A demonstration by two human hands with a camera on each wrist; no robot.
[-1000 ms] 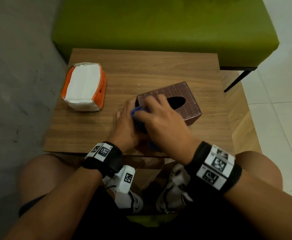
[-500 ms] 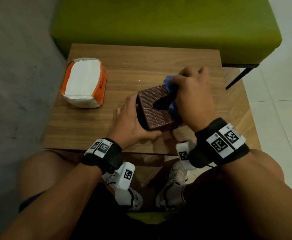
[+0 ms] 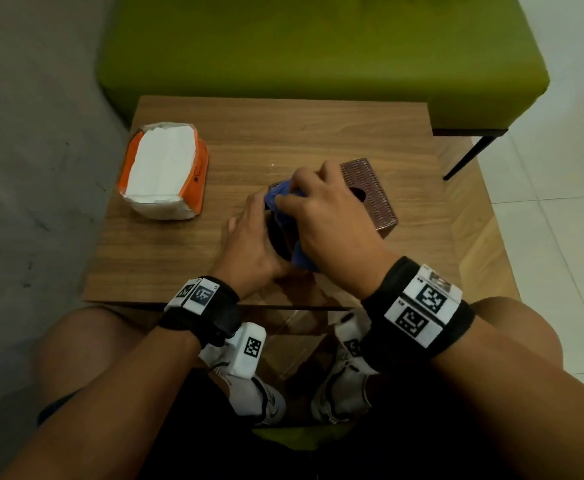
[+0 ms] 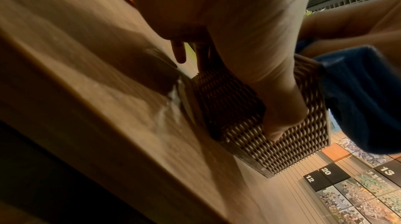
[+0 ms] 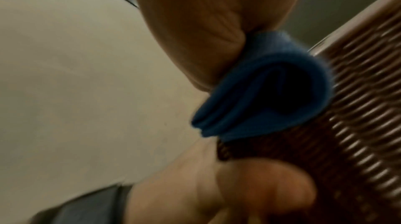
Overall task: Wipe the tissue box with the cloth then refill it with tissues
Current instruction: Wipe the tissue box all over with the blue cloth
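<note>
Two hands on tissue box

Head view: left hand (image 3: 249, 244) holds the brown woven tissue box (image 3: 370, 192) on the table (image 3: 283, 133); right hand (image 3: 328, 223) pinches the blue cloth (image 3: 280, 199) against it. Tissue pack (image 3: 164, 173) lies left, well apart.
Left wrist view: tiles read 12, 20, 13.
Right wrist view: cloth touches the box top.

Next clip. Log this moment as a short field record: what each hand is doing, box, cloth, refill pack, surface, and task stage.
left hand: grips the near-left end of the tissue box, steadying it
right hand: holds the blue cloth bunched against the box
tissue box: brown woven, on the table, opening on top
blue cloth: folded, pressed to the box
tissue pack: orange wrapper, opened, white tissues showing, left of the box, apart from it
table: wooden
stage: wiping; refill not begun
</note>
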